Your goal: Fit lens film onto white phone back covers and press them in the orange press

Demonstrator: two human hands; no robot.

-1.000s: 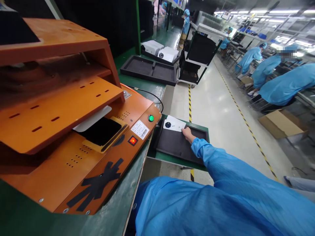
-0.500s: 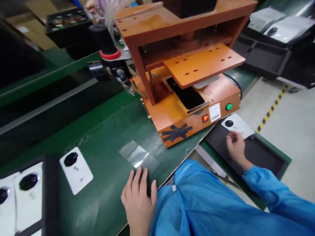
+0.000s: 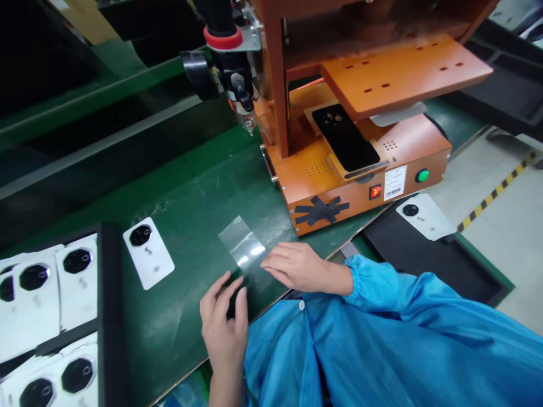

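A clear plastic film [image 3: 242,240] lies flat on the green table, with a bright reflection across it. My right hand [image 3: 299,267] is at the film's right edge, its fingers pressed together with the thumb below; whether it grips anything is hidden. Just below the film, my left hand [image 3: 224,319] hovers or rests at the table's front edge, fingers apart and holding nothing. To the left lies a white phone back cover [image 3: 149,254] with a black camera ring. On the orange press [image 3: 331,192], a black phone-shaped part [image 3: 350,141] sits in a fixture under the raised plate.
A black tray [image 3: 111,316] at the left holds several white covers. On the right, another black tray [image 3: 428,265] bears one white cover [image 3: 424,217] at its far edge. A black dispenser-like device [image 3: 235,73] with a red ring is mounted beside the press.
My right hand has come left from the white cover on the right tray to the clear film. My left hand's fingers have curled a little. The view has shifted.
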